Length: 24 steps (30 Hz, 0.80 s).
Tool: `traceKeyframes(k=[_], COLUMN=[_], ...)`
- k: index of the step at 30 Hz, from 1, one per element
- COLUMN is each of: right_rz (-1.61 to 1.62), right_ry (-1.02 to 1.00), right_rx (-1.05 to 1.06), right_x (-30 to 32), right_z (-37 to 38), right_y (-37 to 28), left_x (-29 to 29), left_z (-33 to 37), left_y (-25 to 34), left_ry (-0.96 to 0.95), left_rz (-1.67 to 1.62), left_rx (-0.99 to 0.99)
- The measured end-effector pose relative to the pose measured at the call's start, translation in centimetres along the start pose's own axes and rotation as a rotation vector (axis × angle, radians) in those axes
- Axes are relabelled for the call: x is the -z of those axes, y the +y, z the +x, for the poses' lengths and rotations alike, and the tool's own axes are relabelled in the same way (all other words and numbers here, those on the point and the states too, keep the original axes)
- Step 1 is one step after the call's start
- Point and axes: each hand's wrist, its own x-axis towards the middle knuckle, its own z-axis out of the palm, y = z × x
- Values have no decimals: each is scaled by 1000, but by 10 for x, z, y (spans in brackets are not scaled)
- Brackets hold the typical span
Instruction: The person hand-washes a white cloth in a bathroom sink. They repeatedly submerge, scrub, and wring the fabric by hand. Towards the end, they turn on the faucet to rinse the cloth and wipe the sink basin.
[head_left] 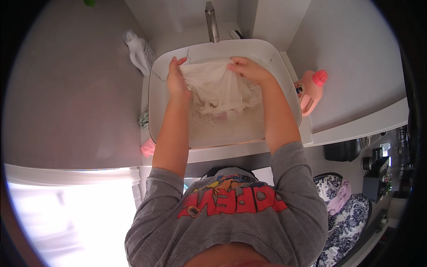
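Observation:
A wet white cloth [215, 82], possibly a garment, is stretched between my two hands over the basin. Its upper edge is pulled fairly straight, while the lower folds hang into cloudy, foamy water [209, 127]. My left hand [177, 80] grips the cloth's left corner, with the thumb side up and some fingers hidden behind the fabric. At the upper right, my right hand [249, 70] pinches the other corner between thumb and fingers. Both hands are inside the white marbled sink [156, 95]. A small pinkish patch shows at the cloth's lower edge; what it is, I cannot tell.
Behind the sink rises a metal faucet [212, 24]. A white bottle [138, 52] leans at the back left; a pink jug [311, 91] with a brighter cap stands at the right. Pink fabric [148, 147] and a patterned cloth [144, 118] lie along the left edge.

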Motion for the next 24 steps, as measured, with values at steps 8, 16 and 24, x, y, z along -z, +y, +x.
traceKeyframes(k=[8, 16, 24], right_rz=[636, 320, -489], right_ry=[-54, 240, 445], right_rx=[141, 49, 333], right_x=[-3, -11, -67], right_z=[-1, 0, -5], right_y=[-11, -19, -43], left_x=[6, -19, -10], left_z=[-12, -30, -13], left_y=[-25, -9, -28], left_ry=[-494, -343, -209], left_rz=[1347, 877, -153], left_rx=[-775, -315, 312])
